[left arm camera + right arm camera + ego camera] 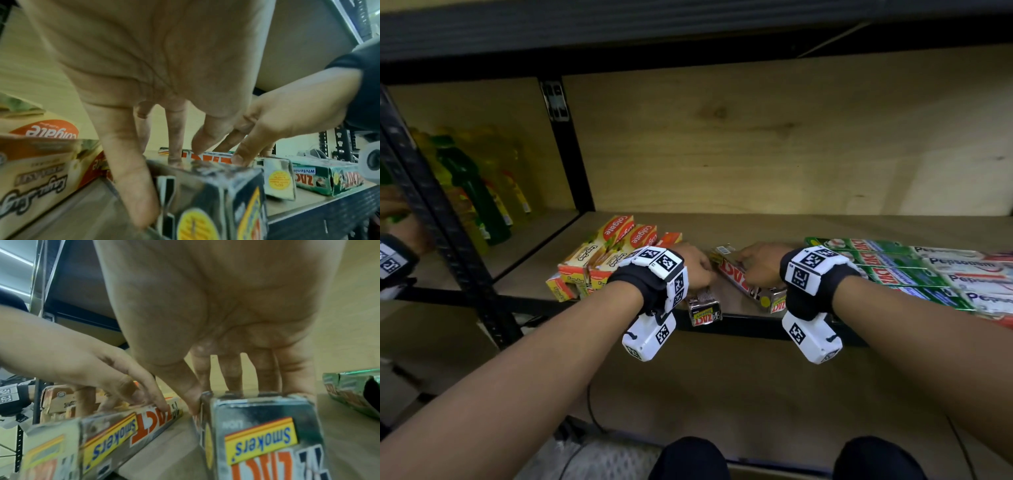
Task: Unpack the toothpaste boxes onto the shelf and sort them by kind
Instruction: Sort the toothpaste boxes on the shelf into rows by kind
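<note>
While both hands work at the shelf point(825, 226) front, each grips its own silver Zact box.

Bottles point(472, 192) stand in the far-left bay; right of the post lie the Colgate boxes point(599, 253), stacked and angled. Next comes the left hand point(693, 265), its thumb point(131, 170) down one side of the left Zact box point(703, 310) and its fingers point(174, 138) spread over the top, pinching it at the shelf's front edge. Just beside it, the right hand point(760, 265) clasps the right Zact box point(753, 286) the same way: thumb point(185, 386) on one side, fingers point(265, 369) close together along the top. This box lies flat and angled on the board. Farther right, green Zact boxes point(900, 270) lie side by side, then white Pepsodent boxes point(969, 274) at the edge.
</note>
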{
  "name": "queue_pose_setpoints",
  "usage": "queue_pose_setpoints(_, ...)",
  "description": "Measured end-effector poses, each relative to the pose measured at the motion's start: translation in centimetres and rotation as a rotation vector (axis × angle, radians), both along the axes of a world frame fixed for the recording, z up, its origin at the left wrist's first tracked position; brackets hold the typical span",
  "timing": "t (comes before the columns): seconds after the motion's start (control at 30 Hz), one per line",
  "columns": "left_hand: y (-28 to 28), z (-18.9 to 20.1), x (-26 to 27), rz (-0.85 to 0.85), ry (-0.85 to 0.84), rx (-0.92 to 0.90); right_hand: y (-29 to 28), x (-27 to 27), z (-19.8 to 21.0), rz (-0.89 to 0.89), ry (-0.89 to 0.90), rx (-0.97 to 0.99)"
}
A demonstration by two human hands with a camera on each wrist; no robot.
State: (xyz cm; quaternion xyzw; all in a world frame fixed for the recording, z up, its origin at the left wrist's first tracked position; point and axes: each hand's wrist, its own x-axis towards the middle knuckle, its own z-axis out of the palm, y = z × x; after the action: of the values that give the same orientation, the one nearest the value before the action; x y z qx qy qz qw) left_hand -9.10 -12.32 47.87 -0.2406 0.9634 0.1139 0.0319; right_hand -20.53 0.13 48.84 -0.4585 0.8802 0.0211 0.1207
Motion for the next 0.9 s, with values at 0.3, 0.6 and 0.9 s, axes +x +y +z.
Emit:
queue_pose_setpoints(0.3, -2.4, 0.2, -0.6, -0.125, -0.166, -0.123, 0.4, -1.3, 1.1, 0.032, -0.175, -0.099)
queue_pose_setpoints(0.6, -2.3, 0.5, 0.0, -0.225, -0.17, -0.198, 0.5, -1.6, 1.4, 0.026, -0.115, -0.111)
queue_pose_setpoints(0.9, -1.5, 0.1, 0.2, -0.266, -0.119, -0.134, 0.6, -1.2, 0.9, 0.037, 0.049, -0.06)
